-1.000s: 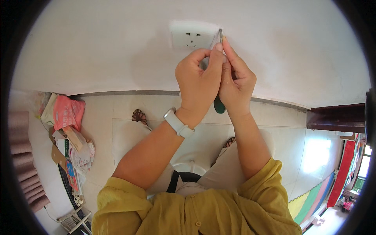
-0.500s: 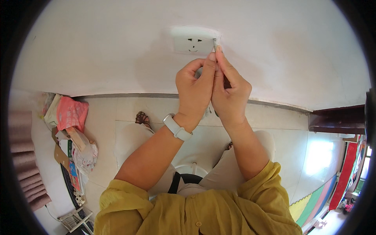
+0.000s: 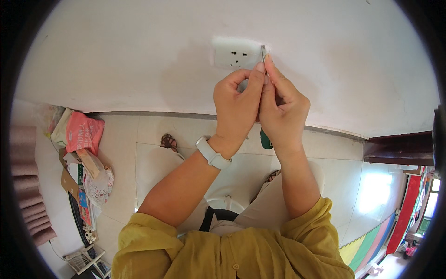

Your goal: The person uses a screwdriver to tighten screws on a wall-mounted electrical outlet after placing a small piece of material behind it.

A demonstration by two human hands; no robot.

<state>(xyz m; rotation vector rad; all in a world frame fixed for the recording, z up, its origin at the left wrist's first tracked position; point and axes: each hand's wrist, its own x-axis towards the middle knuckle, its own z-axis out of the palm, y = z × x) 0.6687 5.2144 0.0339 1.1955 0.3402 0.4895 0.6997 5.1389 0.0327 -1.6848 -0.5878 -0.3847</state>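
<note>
Both hands pinch a slim screwdriver point(image 3: 263, 55), its metal tip at the right edge of the white wall socket point(image 3: 236, 55). The left hand point(image 3: 237, 109) steadies the shaft; the right hand point(image 3: 281, 109) grips the green handle below. The tool looks stiff, light, and probably slippery at the shaft, so the handle seems the better hold.

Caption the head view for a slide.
Both hands, left hand and right hand, hold a screwdriver against a white wall socket.

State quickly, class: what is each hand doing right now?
Left hand: closed, pinching the screwdriver shaft.
Right hand: closed around the screwdriver, green handle below, tip at the wall socket.
</note>
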